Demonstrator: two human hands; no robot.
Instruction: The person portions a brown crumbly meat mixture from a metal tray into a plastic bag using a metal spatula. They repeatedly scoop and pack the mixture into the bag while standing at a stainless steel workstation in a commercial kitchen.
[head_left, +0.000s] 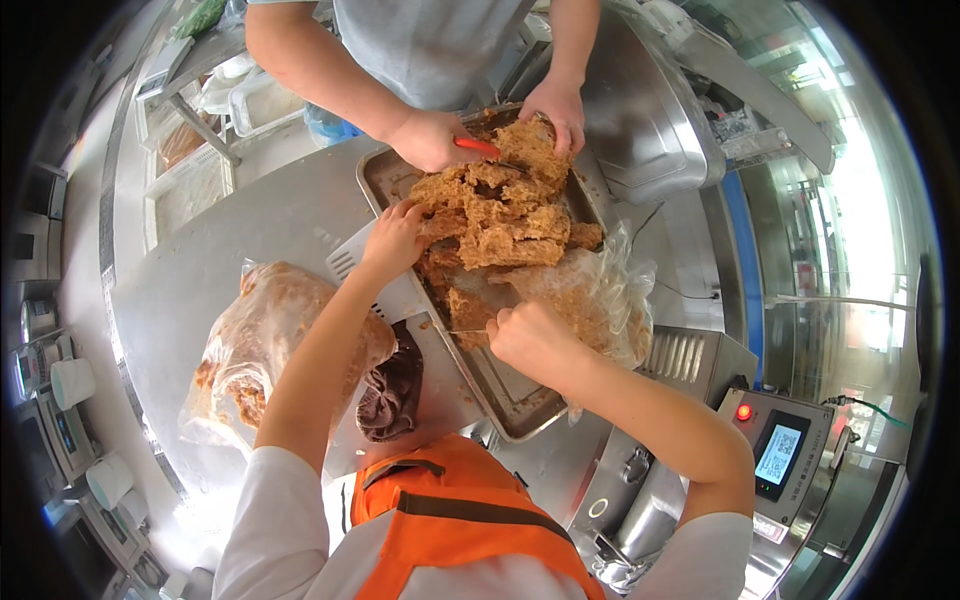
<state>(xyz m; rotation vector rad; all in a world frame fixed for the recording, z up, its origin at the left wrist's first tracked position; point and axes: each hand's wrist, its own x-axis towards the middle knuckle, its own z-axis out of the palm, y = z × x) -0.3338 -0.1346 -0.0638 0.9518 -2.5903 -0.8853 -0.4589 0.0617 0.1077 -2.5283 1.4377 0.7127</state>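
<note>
A metal tray (525, 409) holds a heap of torn, golden-brown shredded food (510, 225), perhaps meat floss. My left hand (394, 236) rests on the heap's left edge, fingers against a brown piece. My right hand (529, 337) is closed around a tool whose thin blade (463, 331) points left over a loose piece (469, 307); its handle is hidden in my fist. Beside that hand, a clear plastic bag (592, 292) with similar food lies over the tray's right side. Across from me, a co-worker's hand (431, 141) holds a red-handled tool (477, 145), and their other hand (556, 112) presses the heap.
On the steel table (172, 277) to the left lies a large plastic bag of brown food (300, 322), with a dark cloth (391, 390) next to it. A white slotted plate (360, 251) sits by the tray. At lower right stands a machine with a lit control panel (780, 454).
</note>
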